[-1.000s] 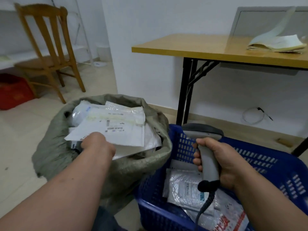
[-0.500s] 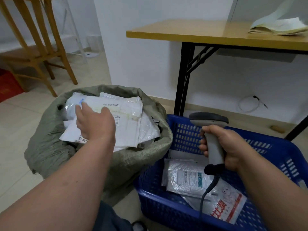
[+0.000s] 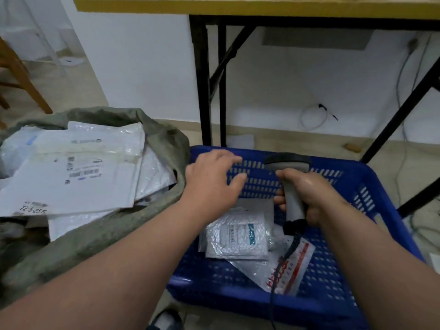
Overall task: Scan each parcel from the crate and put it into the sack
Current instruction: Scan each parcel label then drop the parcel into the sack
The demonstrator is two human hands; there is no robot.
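Down in the blue plastic crate (image 3: 357,186), whose walls and floor are pierced with rows of small slots, lie the remaining parcels. Uppermost is a silvery bubble-wrap mailer (image 3: 238,236), dimpled and glossy, with a white label bearing a teal strip. Beneath it, partly covered, is a smooth white poly bag with red print (image 3: 291,270), and the corner of a flat white envelope (image 3: 258,204) shows behind.

The left hand (image 3: 213,181) hovers above the crate's near-left corner, fingers spread and loosely bent, holding nothing. The right hand (image 3: 307,195) is wrapped around the grey handle of a barcode scanner (image 3: 289,177), its dark rounded head pointing away towards the crate's far wall; a black coiled cable (image 3: 281,265) trails from the handle's base across the parcels.

Just left of the crate and touching it stands the olive-green woven sack (image 3: 166,148), coarse and slumped, its mouth rolled open. It is heaped with flat white mailers (image 3: 78,177), matte and crinkled, the top one carrying printed barcodes.
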